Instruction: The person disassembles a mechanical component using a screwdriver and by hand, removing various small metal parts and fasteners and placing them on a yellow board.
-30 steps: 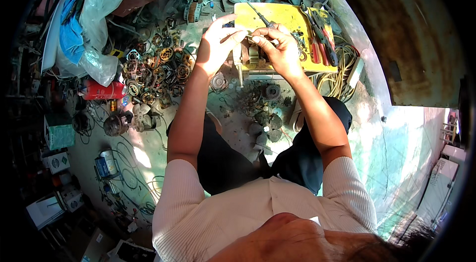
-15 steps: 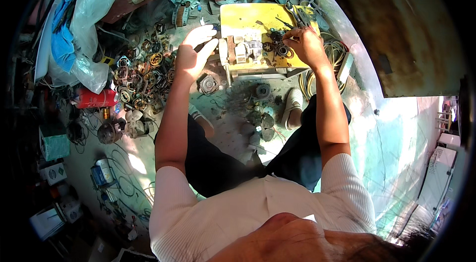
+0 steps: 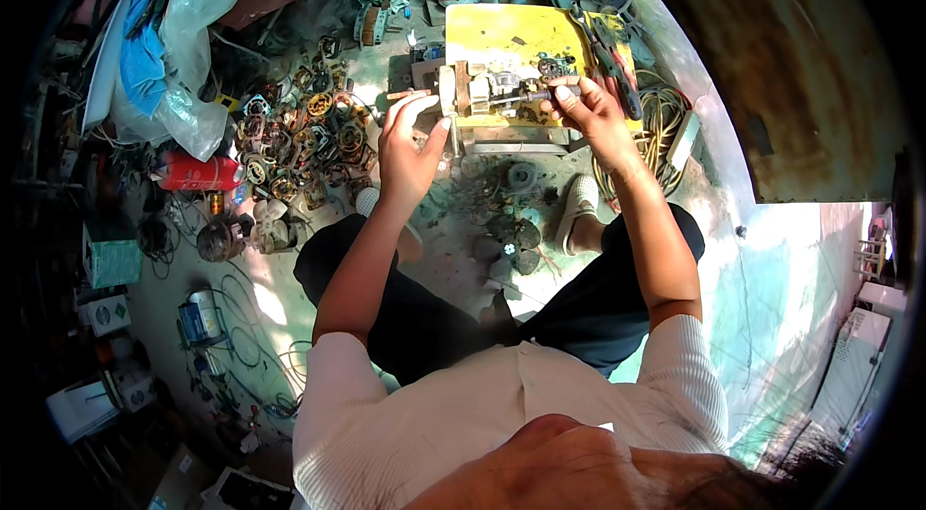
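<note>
The left hand [image 3: 409, 158] is open, thumb apart from the fingers, just beside the left end of what looks like a vise [image 3: 448, 90]; whether it touches the vise cannot be told. The right hand [image 3: 596, 122] pinches a screwdriver-like tool [image 3: 526, 97] between thumb and fingers, its thin shaft pointing left toward a silvery metal piece [image 3: 502, 82]. That piece sits at the right side of the vise, on the near part of a yellow-topped table [image 3: 484, 26]. So far the piece appears to be set in the vise and the tool brought to it; whether the tip meets the metal is too small to make out. The piece does not look free of the vise yet, so the work seems unfinished, though how much remains is unclear. Small dark parts [image 3: 554, 64] lie loose to the right of the piece, and pliers-like tools [image 3: 617, 66] rest at the table's right edge. On the floor to the left spreads a heap of ring-shaped parts [image 3: 313, 129]; a coiled cable [image 3: 664, 105] lies to the right.
</note>
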Motion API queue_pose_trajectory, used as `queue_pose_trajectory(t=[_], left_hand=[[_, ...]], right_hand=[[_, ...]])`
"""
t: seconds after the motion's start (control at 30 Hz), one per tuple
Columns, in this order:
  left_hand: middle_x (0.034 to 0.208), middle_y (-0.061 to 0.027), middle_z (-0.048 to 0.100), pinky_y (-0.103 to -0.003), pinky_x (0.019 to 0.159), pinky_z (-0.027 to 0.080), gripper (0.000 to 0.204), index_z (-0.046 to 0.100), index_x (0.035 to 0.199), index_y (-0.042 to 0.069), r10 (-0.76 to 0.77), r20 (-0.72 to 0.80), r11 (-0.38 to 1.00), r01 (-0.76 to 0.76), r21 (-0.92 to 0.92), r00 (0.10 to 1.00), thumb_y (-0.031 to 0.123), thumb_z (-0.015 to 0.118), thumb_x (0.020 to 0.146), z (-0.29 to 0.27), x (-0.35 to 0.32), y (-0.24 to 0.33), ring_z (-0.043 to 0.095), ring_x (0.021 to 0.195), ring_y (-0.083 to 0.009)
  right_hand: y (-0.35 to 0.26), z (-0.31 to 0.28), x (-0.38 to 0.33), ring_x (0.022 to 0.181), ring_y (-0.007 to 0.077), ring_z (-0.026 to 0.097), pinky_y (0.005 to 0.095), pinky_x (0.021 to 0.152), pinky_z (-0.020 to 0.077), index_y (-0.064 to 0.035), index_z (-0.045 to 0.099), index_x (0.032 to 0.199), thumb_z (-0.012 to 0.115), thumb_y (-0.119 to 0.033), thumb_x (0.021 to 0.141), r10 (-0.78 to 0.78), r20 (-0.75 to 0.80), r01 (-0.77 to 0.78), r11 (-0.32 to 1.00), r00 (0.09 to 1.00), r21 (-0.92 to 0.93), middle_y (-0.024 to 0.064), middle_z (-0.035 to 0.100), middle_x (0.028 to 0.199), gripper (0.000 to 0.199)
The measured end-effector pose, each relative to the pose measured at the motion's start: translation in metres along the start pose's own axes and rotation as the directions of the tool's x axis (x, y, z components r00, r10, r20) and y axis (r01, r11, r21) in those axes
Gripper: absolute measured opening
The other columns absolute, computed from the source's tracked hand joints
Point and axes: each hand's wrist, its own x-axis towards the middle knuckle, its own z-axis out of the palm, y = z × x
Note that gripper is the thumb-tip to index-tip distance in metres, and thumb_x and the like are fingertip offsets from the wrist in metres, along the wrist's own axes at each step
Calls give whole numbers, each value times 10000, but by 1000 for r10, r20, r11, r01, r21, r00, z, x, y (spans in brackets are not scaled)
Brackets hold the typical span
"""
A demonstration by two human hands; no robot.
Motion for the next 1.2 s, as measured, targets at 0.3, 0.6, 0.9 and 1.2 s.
queue_pose_trajectory(t=[0.3, 0.6, 0.9, 1.2], left_hand=[[1305, -129, 517, -373, 947, 444, 439, 587, 1219, 84, 97, -92, 980, -79, 181, 991, 145, 740, 812, 24, -16, 7, 529, 1146, -287], [1315, -124, 521, -360, 918, 438, 418, 597, 1206, 82, 49, -112, 994, -38, 98, 993, 121, 736, 814, 39, -22, 3, 567, 1082, -267], [1222, -139, 610, -384, 968, 446, 203, 661, 1079, 54, 63, -166, 997, -67, -23, 984, 111, 669, 884, 39, -8, -9, 585, 1118, -292], [1172, -151, 628, -355, 1000, 412, 180, 702, 1015, -1, -73, -158, 983, 44, -181, 985, 112, 704, 874, 42, -5, -11, 572, 1140, -247]], right_hand=[[34, 15, 2, 814, 27, 554, 209, 752, 426, -148, 664, 1122, 668, -311, 927, 171, -118, -161, 983, 978, 94, -42, 691, 955, 254], [31, 21, 2, 795, 17, 543, 204, 754, 423, -142, 665, 1090, 674, -321, 922, 219, -96, -208, 972, 971, 110, -46, 696, 951, 246], [34, 17, 11, 714, 3, 537, 157, 650, 439, -75, 659, 1008, 609, -309, 967, 322, -71, -310, 939, 944, 148, -15, 706, 940, 243], [35, 13, 20, 688, 3, 533, 160, 612, 429, -83, 663, 961, 592, -300, 977, 265, -8, -258, 944, 964, 208, -13, 707, 885, 229]])
